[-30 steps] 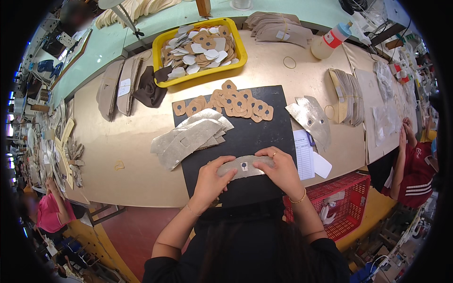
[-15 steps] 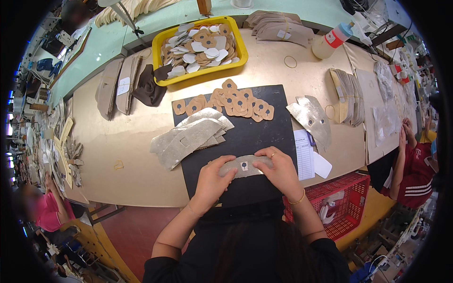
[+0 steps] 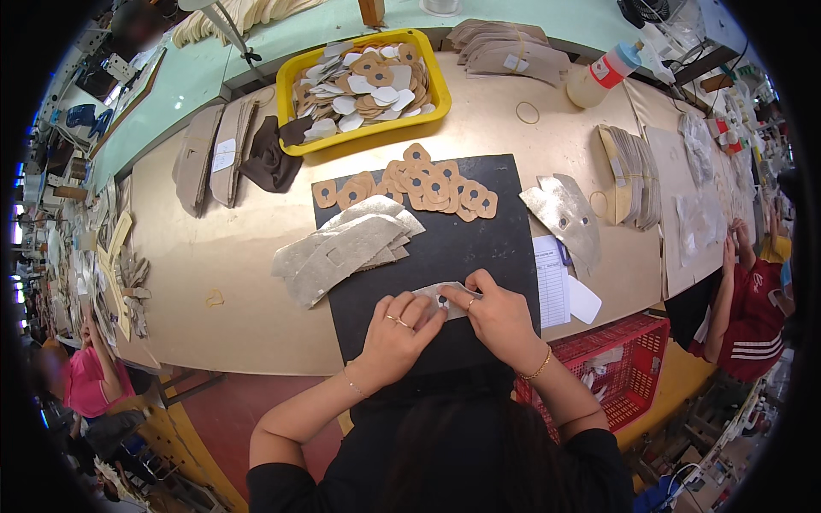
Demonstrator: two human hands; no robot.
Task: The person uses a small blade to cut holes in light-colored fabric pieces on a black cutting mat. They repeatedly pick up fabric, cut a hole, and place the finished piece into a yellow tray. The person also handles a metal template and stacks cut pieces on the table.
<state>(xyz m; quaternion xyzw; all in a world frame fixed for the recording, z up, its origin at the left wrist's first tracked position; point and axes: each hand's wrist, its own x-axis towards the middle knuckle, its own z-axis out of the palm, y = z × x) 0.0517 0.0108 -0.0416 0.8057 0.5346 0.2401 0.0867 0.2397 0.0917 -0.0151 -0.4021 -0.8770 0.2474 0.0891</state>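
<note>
My left hand (image 3: 392, 338) and my right hand (image 3: 503, 321) both hold a small curved silvery-grey cut piece (image 3: 443, 288), at the near part of a black mat (image 3: 483, 265). A small pale patch with a dark keyhole-shaped mark sits at its middle. The fingertips of both hands press close beside that mark and cover much of the piece. Farther off on the mat lies a fanned stack of silvery cut pieces (image 3: 346, 252). Behind it several tan tab-shaped pieces (image 3: 430, 184) with dark keyhole marks are spread in a loose heap.
A yellow tray (image 3: 440, 90) full of tan and white pieces stands at the back. A glue bottle (image 3: 590, 81) is at the back right. Banded stacks (image 3: 633, 175), silvery pieces (image 3: 569, 222) and a printed sheet (image 3: 552, 278) lie right. A red crate (image 3: 633, 376) stands below the table edge.
Both hands have closed in toward the middle of the silvery piece. Their fingertips now press around its pale patch, and more of the piece is covered.
</note>
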